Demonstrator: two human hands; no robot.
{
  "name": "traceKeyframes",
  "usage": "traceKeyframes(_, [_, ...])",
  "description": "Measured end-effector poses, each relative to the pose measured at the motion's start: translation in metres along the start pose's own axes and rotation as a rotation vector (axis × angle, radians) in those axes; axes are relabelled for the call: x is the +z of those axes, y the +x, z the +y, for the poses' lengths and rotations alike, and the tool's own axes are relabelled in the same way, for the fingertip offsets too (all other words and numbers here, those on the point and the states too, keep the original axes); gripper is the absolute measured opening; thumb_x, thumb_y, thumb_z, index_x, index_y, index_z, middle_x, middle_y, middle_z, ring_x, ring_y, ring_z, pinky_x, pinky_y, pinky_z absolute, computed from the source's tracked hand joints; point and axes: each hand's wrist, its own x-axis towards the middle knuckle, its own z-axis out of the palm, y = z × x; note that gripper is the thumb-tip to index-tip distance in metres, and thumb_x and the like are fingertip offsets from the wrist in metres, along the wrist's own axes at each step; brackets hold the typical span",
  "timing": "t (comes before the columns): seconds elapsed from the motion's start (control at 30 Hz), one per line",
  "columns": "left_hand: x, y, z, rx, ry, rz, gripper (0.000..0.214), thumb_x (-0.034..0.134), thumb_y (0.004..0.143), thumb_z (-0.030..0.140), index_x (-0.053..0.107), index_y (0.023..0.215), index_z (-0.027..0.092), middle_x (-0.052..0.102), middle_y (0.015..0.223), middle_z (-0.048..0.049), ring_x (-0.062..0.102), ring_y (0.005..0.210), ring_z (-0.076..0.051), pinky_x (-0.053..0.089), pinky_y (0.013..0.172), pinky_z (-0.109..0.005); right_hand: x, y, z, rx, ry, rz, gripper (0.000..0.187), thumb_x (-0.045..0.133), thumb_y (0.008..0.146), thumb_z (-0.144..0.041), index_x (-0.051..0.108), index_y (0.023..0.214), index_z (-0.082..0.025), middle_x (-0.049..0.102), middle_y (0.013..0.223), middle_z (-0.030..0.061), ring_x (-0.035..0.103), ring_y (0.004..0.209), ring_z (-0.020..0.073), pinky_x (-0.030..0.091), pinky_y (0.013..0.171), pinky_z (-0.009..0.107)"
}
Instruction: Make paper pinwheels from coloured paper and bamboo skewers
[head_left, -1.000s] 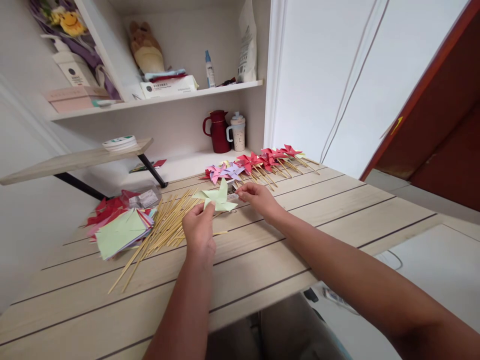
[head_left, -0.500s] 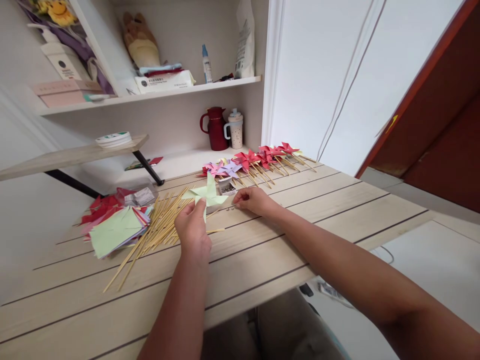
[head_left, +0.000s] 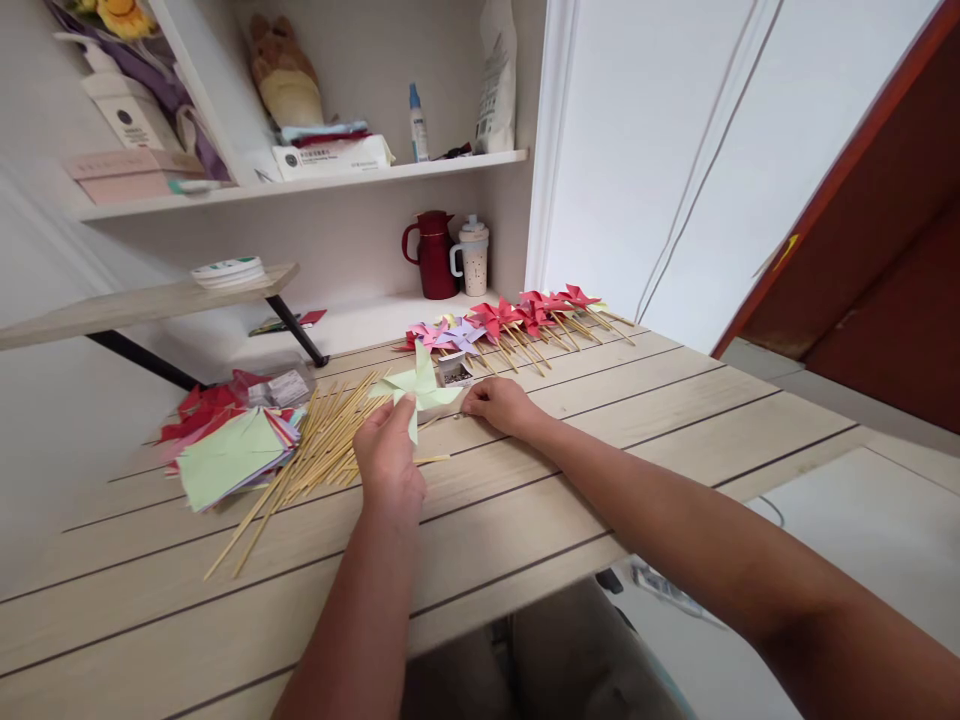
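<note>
Left hand (head_left: 388, 445) pinches a green pinwheel (head_left: 426, 385), apparently stickless; right hand (head_left: 502, 406) curls, contents unclear. Mounted pinwheels (head_left: 496, 318) lie finished; loose sticks (head_left: 328, 440) and paper sheets (head_left: 231, 455) remain.

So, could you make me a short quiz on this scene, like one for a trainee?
1. Which hand holds the pale green paper pinwheel?
2. True or false: in the picture, the dark red jug with a handle stands left of the pale speckled cup with a light blue handle.
3. Fill in the blank: just right of the stack of coloured paper sheets lie many long, thin ____.

Key:
1. The left hand.
2. True.
3. Yellowish wooden sticks.
</note>
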Motion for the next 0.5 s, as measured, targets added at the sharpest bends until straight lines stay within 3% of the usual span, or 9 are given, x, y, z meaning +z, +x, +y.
traceKeyframes(0.27, [0.0,-0.001,-0.001,-0.019,0.008,-0.013,0.017,0.083,0.061,0.015,0.071,0.073,0.013,0.068,0.07,0.0005,0.058,0.063,-0.01,0.044,0.064,-0.023,-0.016,-0.003,0.003,0.001,0.038,-0.249,0.005,0.073,0.072,-0.02,0.078,0.074,-0.019,0.068,0.063,-0.0024,0.053,0.06,0.0118,0.036,0.058,0.024])
traceKeyframes(0.5, [0.001,-0.003,-0.001,-0.034,0.02,-0.027,0.017,0.083,0.062,0.014,0.072,0.074,0.013,0.068,0.071,-0.0001,0.059,0.064,-0.01,0.046,0.065,-0.024,-0.01,0.0,0.007,-0.011,0.106,-0.203,0.013,0.08,0.065,-0.025,0.074,0.074,-0.019,0.065,0.067,-0.003,0.052,0.062,0.0113,0.037,0.059,0.024])
